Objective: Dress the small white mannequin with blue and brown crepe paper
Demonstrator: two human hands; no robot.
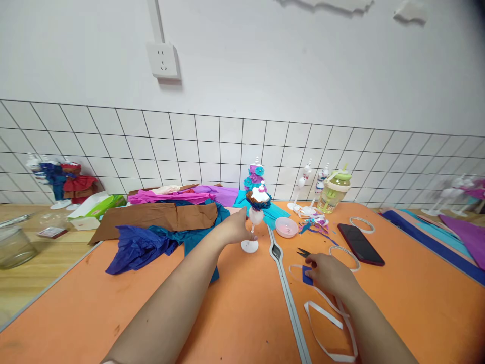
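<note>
My left hand (pixel 238 227) is closed around the thin stem of a small white dress-form stand (pixel 250 246), which stands upright. The form wears a ruffle of brown and dark teal crepe paper (pixel 259 203) below its white top. Over to the right, my right hand (pixel 329 274) rests low on the table with curled fingers, the thumb on a small blue piece (pixel 307 276). Dark scissor blades (pixel 302 252) point left by its fingertips; their handles are hidden. White ribbon (pixel 322 313) loops beside and under that wrist.
Crepe paper in brown (pixel 159 217) and blue (pixel 140 248) lies left. A pink bowl (pixel 286 227), a phone (pixel 360 244) and a green-lidded bottle (pixel 335 191) are to the right. A decorated form (pixel 256 174) and bare white forms (pixel 303 183) stand behind. A grey zipper (pixel 287 290) runs down the orange tabletop.
</note>
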